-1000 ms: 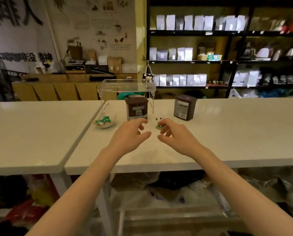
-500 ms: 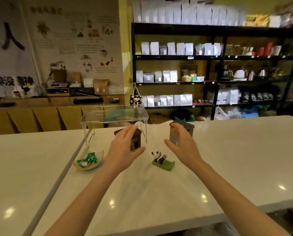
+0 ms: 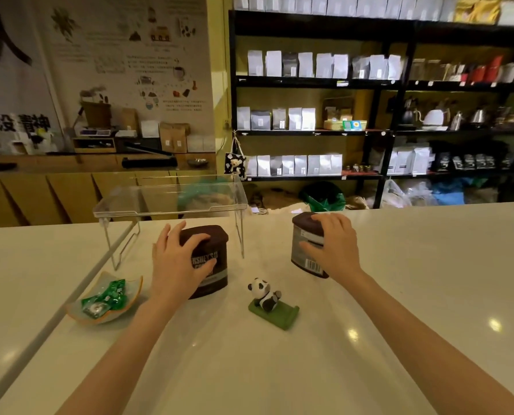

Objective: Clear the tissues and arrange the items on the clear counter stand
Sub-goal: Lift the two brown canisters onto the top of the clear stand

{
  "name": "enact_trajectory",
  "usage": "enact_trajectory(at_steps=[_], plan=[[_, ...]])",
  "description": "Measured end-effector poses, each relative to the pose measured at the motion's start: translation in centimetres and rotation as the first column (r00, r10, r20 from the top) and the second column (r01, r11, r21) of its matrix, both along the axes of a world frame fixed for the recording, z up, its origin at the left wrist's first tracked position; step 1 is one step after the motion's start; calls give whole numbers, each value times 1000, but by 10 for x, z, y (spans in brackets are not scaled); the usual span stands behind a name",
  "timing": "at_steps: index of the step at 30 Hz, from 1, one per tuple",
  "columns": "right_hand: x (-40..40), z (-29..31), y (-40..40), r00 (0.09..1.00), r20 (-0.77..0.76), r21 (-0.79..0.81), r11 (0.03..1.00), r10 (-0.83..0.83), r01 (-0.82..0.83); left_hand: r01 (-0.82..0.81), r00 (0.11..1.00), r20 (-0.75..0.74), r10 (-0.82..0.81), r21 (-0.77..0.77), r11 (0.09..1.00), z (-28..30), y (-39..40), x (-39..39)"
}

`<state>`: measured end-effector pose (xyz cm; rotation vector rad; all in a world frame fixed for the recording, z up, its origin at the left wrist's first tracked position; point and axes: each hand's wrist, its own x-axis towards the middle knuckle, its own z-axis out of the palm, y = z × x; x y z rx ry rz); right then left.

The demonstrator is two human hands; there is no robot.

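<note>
A clear acrylic counter stand (image 3: 172, 202) sits on the white counter with nothing on its top. In front of its right leg stands a brown cocoa tin (image 3: 213, 253); my left hand (image 3: 176, 262) wraps around its left side and lid. To the right, a second brown tin (image 3: 305, 235) stands upright with its barcode facing me, and my right hand (image 3: 333, 247) grips its right side. Between the tins, nearer me, a small panda figure on a green base (image 3: 269, 304) rests on the counter. No tissues are visible.
A shallow glass dish (image 3: 130, 290) with green-wrapped candies lies at the left by the seam between two white tables (image 3: 369, 339). Behind the counter are wooden cabinets and black shelves of bags and kettles.
The view has come closer to the counter. Both hands reached forward from near the panda and closed on the two tins, left on the near one, right on the far one.
</note>
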<state>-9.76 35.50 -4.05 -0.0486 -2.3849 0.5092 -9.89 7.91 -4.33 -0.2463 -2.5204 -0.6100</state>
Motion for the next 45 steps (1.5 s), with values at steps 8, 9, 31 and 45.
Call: enact_trajectory(at_steps=[8,9,31,45], plan=[[-17,-25,20,996,-85,-194,981,14,-31,59,989,-143,-30,201,978,-13,-6,-10],[-17,-26,19,994,-101,-247,966,50,-73,66,989,-147,-34,216,974,-15,-7,-10],[-13,-30,21,982,-106,-456,870,157,-188,102,980,71,-188,628,771,-16,-15,0],[13,45,-34,973,-151,-318,923,175,-215,68,987,98,-131,480,875,46,-35,33]])
